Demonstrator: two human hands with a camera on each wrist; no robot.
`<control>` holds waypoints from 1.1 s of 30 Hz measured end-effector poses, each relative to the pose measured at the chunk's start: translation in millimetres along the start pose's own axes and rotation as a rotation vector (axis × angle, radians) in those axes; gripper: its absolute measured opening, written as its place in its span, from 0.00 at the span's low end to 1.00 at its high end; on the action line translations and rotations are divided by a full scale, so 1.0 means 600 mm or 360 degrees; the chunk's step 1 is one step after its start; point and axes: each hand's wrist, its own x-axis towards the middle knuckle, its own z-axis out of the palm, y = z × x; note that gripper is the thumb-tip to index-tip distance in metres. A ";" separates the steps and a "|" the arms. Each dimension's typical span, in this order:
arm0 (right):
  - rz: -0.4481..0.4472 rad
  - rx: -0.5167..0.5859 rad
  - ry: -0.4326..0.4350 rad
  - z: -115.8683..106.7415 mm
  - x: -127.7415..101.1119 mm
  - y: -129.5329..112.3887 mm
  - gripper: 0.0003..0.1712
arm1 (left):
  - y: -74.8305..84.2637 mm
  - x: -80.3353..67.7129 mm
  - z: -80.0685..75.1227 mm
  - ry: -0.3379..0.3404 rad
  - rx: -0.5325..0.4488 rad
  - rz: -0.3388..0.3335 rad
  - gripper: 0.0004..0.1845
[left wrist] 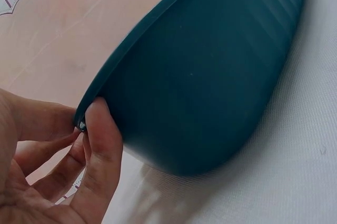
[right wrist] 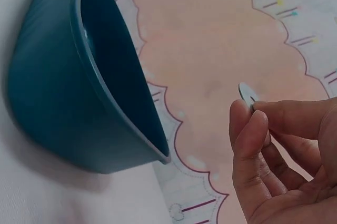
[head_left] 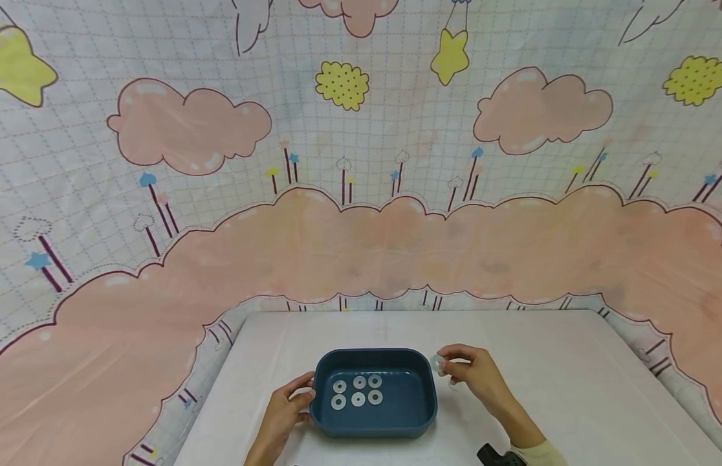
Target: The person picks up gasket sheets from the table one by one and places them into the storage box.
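A dark blue oblong tray [head_left: 372, 354] sits on the white table, with several white ring-shaped washers [head_left: 358, 399] lying in two rows on its floor. My left hand [head_left: 305, 393] grips the tray's left rim. In the left wrist view its thumb [left wrist: 100, 129] presses the ribbed outer wall of the tray [left wrist: 210, 66], with its fingers behind the rim. My right hand [head_left: 445, 364] hovers just right of the tray and pinches one white washer [head_left: 435, 362] between thumb and forefinger. The right wrist view shows that washer [right wrist: 246, 95] held up above the fingertips, apart from the tray [right wrist: 47, 92].
The white table [head_left: 570, 388] stretches to both sides of the tray. A pastel cloth printed with pink clouds and yellow stars [head_left: 361, 246] hangs behind the table and drapes around its edges. A black wrist strap [head_left: 495, 456] shows at the bottom edge.
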 end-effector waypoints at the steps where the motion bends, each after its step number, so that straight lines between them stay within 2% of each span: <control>1: -0.0003 0.0001 -0.0005 0.001 0.001 -0.001 0.17 | 0.000 0.000 0.000 -0.0001 -0.0001 -0.0002 0.24; 12: 0.0026 0.0027 -0.0008 0.029 0.012 -0.007 0.15 | -0.002 0.003 0.000 0.0000 -0.0015 0.0004 0.24; 18: -0.0020 0.0047 -0.0085 0.049 0.014 -0.010 0.16 | -0.002 0.002 0.001 0.0003 -0.0016 0.0006 0.24; 26: -0.0003 0.0159 -0.0194 0.081 0.018 -0.016 0.18 | -0.001 0.001 0.000 0.0003 -0.0015 0.0012 0.24; 33: 0.0027 0.0188 -0.0248 0.114 0.027 -0.012 0.17 | -0.001 0.001 0.000 0.0000 -0.0006 0.0000 0.24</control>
